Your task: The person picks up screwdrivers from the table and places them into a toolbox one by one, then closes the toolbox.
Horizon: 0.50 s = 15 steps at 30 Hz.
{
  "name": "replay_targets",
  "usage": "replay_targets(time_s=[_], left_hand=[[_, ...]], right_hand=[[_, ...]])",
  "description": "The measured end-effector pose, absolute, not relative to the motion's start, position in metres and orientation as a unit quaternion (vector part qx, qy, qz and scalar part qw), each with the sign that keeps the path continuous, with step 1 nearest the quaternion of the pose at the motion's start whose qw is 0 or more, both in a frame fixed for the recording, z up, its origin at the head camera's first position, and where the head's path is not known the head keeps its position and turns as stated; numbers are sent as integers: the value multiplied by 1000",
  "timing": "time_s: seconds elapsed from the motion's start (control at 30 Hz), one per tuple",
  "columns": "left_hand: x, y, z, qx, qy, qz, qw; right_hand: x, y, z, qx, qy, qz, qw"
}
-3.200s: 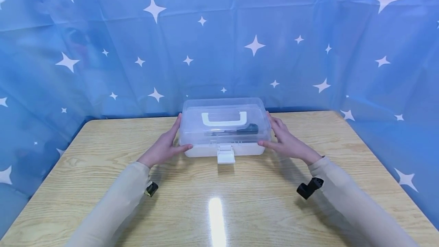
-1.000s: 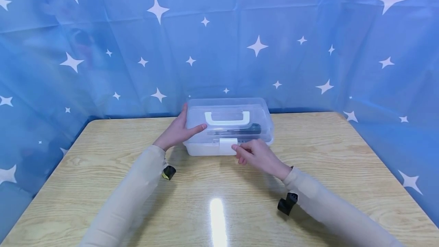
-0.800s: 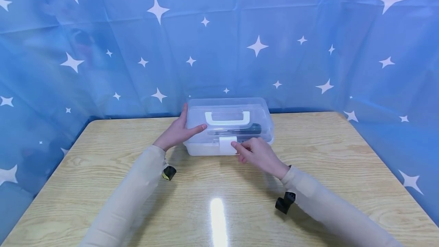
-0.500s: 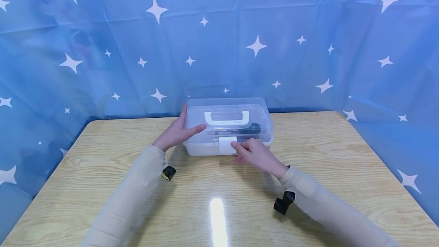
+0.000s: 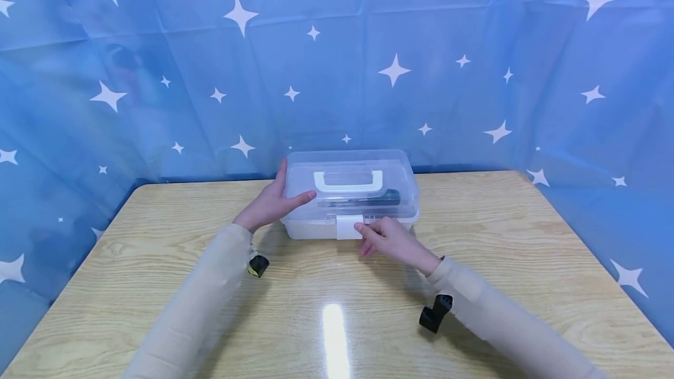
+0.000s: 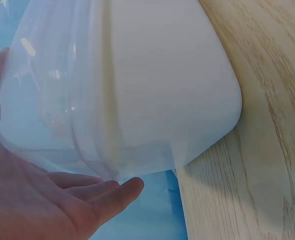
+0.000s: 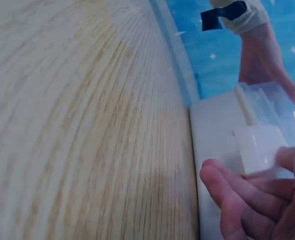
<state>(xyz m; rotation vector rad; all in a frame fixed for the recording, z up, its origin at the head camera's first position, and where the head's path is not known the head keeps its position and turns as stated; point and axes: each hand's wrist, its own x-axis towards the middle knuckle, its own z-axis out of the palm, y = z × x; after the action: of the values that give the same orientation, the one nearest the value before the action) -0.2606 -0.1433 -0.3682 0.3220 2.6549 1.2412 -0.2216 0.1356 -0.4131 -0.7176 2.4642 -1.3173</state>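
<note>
A clear-lidded plastic storage box (image 5: 350, 159) with a white base sits at the back of the table, its lid down. A white handle (image 5: 348, 186) lies on the lid, and a dark item (image 5: 388, 197) shows through it, its kind unclear. My left hand (image 5: 270, 202) rests against the box's left end, thumb over the lid; in the left wrist view its fingers (image 6: 112, 197) lie loosely along the wall. At the front, my right hand (image 5: 392, 240) pinches the right edge of the white latch (image 5: 347, 227). The right wrist view shows the thumb on the latch (image 7: 260, 147).
The wooden table (image 5: 295, 309) has a bright light reflection near its front. Behind and beside it hangs a blue star-patterned curtain (image 5: 326, 110). A black camera (image 5: 436, 313) is strapped to the right wrist, another (image 5: 258, 265) to the left.
From holding the box's two ends, my right hand has come to the latch and my left thumb onto the lid. The latch stuck out before; since half a second ago it has dropped slightly.
</note>
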Motion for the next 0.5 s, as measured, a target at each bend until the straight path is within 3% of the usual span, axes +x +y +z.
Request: replay_targets(time_s=[0.5], left_hand=[[-260, -143, -370, 116, 893, 425, 93]], right_hand=[[-217, 134, -415, -205, 879, -421, 91]])
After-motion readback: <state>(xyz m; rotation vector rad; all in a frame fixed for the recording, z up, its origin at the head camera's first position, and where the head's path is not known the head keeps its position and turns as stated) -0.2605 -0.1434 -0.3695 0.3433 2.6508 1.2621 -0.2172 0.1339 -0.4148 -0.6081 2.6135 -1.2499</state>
